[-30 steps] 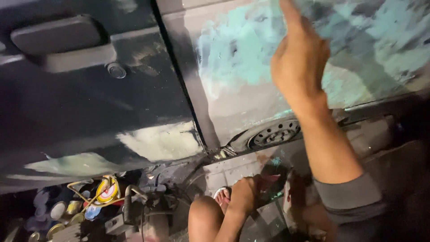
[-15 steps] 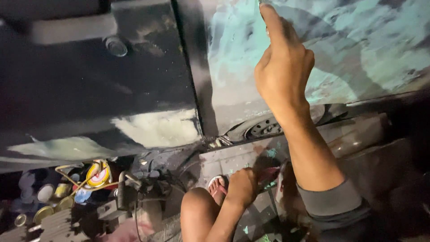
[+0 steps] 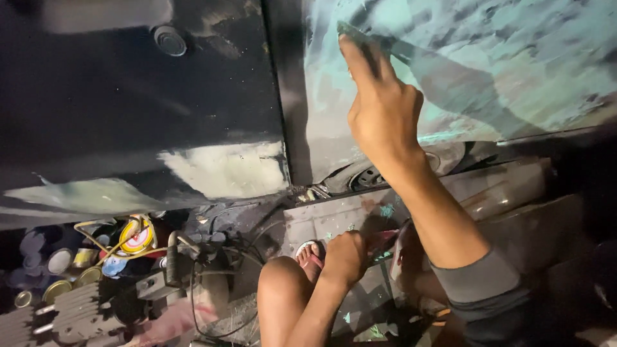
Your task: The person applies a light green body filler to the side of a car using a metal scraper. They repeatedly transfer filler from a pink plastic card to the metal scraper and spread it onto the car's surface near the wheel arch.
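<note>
My right hand [image 3: 380, 112] is raised against a car body panel smeared with teal filler [image 3: 501, 58]. Its fingers press a thin flat spreader [image 3: 352, 31] onto the panel near the dark door seam [image 3: 286, 96]. My left hand [image 3: 347, 256] hangs low by my bare knee [image 3: 281, 283], closed on a small flat reddish board [image 3: 384, 240] flecked with teal. A grey sleeve [image 3: 482, 283] covers my right upper arm.
A black car door [image 3: 128, 103] with pale filler patches [image 3: 225, 170] fills the left. A wheel [image 3: 367, 177] shows under the panel. Several tins [image 3: 61, 270], coiled hose and a small machine [image 3: 96, 302] lie at lower left. A sandalled foot [image 3: 311, 254] rests on the ground.
My right hand has slid left and a little down across the teal panel, closer to the door seam. The view has tilted down. My left hand stays low with the board.
</note>
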